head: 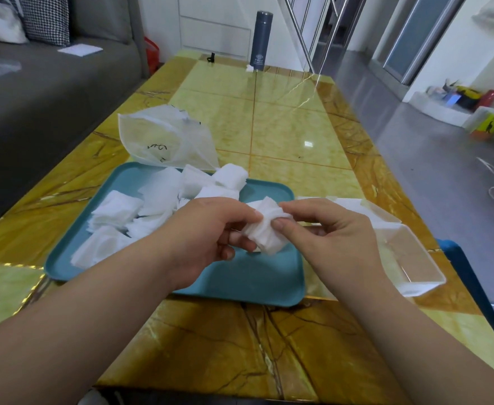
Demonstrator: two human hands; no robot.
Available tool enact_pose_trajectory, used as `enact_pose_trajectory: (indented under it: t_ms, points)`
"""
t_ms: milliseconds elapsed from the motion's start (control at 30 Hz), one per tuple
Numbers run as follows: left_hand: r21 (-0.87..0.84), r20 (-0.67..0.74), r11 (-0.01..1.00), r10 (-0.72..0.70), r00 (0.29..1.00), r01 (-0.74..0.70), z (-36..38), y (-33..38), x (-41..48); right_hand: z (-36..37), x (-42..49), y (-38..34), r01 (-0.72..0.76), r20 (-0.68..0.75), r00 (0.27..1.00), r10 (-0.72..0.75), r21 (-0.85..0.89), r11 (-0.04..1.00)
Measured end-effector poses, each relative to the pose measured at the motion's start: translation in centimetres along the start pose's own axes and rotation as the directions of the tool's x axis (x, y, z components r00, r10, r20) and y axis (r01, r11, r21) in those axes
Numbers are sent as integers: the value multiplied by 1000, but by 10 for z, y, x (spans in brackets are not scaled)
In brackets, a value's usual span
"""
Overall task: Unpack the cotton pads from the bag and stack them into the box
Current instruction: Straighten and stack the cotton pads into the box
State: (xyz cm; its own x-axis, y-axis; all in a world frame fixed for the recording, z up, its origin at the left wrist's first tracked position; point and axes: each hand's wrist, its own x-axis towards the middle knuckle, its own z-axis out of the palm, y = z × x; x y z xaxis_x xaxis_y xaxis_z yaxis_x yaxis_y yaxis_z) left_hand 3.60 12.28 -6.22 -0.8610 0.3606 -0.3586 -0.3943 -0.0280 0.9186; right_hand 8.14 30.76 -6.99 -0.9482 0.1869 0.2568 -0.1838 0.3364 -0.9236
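A small stack of white cotton pads (264, 229) is held between both hands above the teal tray (248, 283). My left hand (207, 232) pinches its left side and my right hand (327, 232) grips its right side. Several loose cotton pads (140, 211) lie in untidy heaps on the tray's left and back parts. The translucent plastic bag (164, 135) lies flattened on the table just behind the tray. A clear plastic box (409, 258) stands open to the right of the tray, with its lid (353, 204) behind it; my right hand hides part of it.
The tray and box rest on a glossy yellow marble-pattern table (283, 118). A grey thermos bottle (260, 39) stands at the table's far edge. A grey sofa (50, 92) runs along the left, and clutter sits on the floor at right.
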Motion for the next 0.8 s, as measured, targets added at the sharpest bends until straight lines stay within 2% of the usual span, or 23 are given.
enact_pose_trajectory:
  t_ms: [100, 200, 333, 400, 500, 567, 667, 800]
  points:
    - [-56, -17, 997, -47, 999, 46, -1, -1, 3, 2, -2, -1, 40, 9, 999, -40, -41, 998]
    - [-71, -113, 997, -35, 993, 27, -4, -3, 6, 0, -3, -4, -13, 12, 1000, 14, -46, 999]
    - [191, -313, 976, 164, 935, -107, -11, -4, 9, -8, 1, 1, -154, -71, 986, 151, -40, 987]
    - [254, -275, 948, 260, 926, -191, -14, 1, 6, -10, 4, 2, -250, -61, 965, 254, 65, 966]
    - [226, -19, 931, 297, 955, -285, -9, 8, -8, -9, 5, 3, -341, 14, 939, 345, 192, 920]
    - [267, 91, 907, 311, 946, -324, -4, 6, -11, -7, 4, 2, -367, 77, 930, 359, 233, 901]
    - [348, 66, 863, 367, 928, -367, -2, 0, -7, -5, 1, -2, -383, 185, 920, 344, 256, 887]
    - [382, 14, 842, 406, 914, -380, -7, 0, -2, -4, -1, -4, -377, 236, 917, 321, 256, 890]
